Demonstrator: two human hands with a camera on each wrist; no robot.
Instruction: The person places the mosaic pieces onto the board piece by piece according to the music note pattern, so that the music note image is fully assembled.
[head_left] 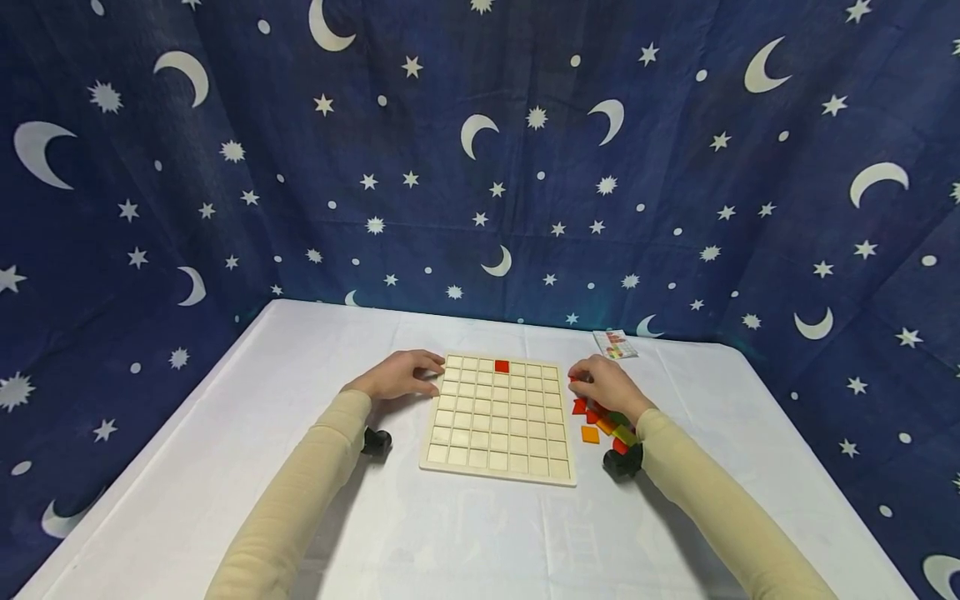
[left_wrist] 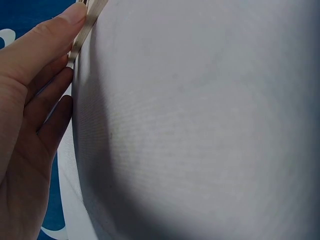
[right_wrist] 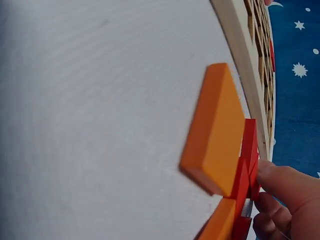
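A pale wooden grid board (head_left: pixel 498 477) lies flat on the table, with one red square tile (head_left: pixel 502 367) in its top row. At the board's left edge rests my left hand (head_left: pixel 401 375), its thumb and fingertips touching the rim. The left wrist view shows that hand (left_wrist: pixel 37 85) with the thumb against the wood and the fingers loosely extended. To the right of the board, my right hand (head_left: pixel 607 385) pinches a small red tile (head_left: pixel 574 379) between thumb and fingers. In the right wrist view the thumb of this hand (right_wrist: pixel 290 205) meets red pieces; the fingertips are partly hidden.
Below the right hand lie loose red, orange, yellow and green pieces, including an orange square tile (head_left: pixel 590 435). A printed card (head_left: pixel 615 343) sits at the back right of the white table (head_left: pixel 450 542). A blue cloth with moons and stars (head_left: pixel 480 233) hangs around it.
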